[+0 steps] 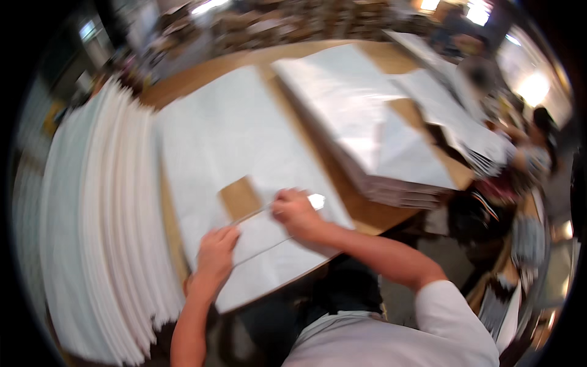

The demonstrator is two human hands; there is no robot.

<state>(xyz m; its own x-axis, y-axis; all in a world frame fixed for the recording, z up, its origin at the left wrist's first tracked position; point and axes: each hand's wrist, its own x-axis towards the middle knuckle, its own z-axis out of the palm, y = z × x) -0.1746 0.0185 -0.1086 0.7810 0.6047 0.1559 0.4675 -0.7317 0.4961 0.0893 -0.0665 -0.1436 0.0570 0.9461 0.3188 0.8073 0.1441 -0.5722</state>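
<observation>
A large white sheet (232,128), paper or woven plastic, lies on the wooden table before me. Its near end is doubled over into a flap (263,235) whose upper edge runs between my hands. My left hand (215,249) is closed at the left end of that edge. Farther right, my right hand (296,211) is closed on the edge too, its fingers curled under. Beside its knuckles shows a small bright white patch (316,201) that I cannot make out. Just beyond the flap lies a brown square (240,197), perhaps a card piece or an opening.
A tall bank of stacked white sheets (101,226) stands along the left. To the right, a thick stack of white sheets (342,104) rests on the wooden table (373,217). Another person (538,147) is at the far right, near more sheets (452,116).
</observation>
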